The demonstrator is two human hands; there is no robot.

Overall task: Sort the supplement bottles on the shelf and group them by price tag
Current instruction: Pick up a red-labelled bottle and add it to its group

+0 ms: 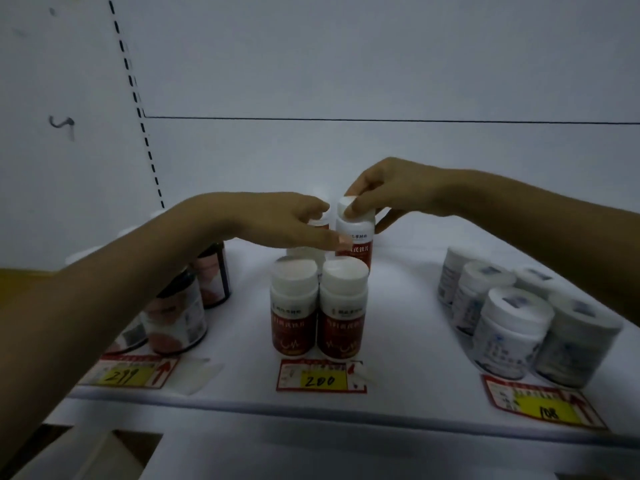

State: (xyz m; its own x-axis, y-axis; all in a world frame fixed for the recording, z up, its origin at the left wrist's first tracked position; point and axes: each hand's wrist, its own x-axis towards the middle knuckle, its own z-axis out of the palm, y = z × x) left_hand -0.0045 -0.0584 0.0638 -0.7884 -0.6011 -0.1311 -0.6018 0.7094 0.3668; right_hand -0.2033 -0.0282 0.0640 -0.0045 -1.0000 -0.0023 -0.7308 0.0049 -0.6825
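Observation:
On the white shelf [398, 323], three groups of bottles stand behind price tags. Two red-labelled, white-capped bottles [317, 313] stand in front of the "200" tag [322, 377]. Behind them my right hand [391, 195] pinches the cap of a third red-labelled bottle [356, 242]. My left hand [287, 220] grips a fourth bottle [318, 223] beside it, mostly hidden by the fingers. Dark bottles with pink labels [180, 313] stand at the left behind the "299" tag [128, 372]. Several white bottles [512, 317] stand at the right behind the "108" tag [543, 407].
The shelf's white back wall [346, 64] rises behind the bottles, with a slotted upright [138, 109] at the left. A lower shelf [311, 452] shows below the front edge. Bare shelf lies between the three groups.

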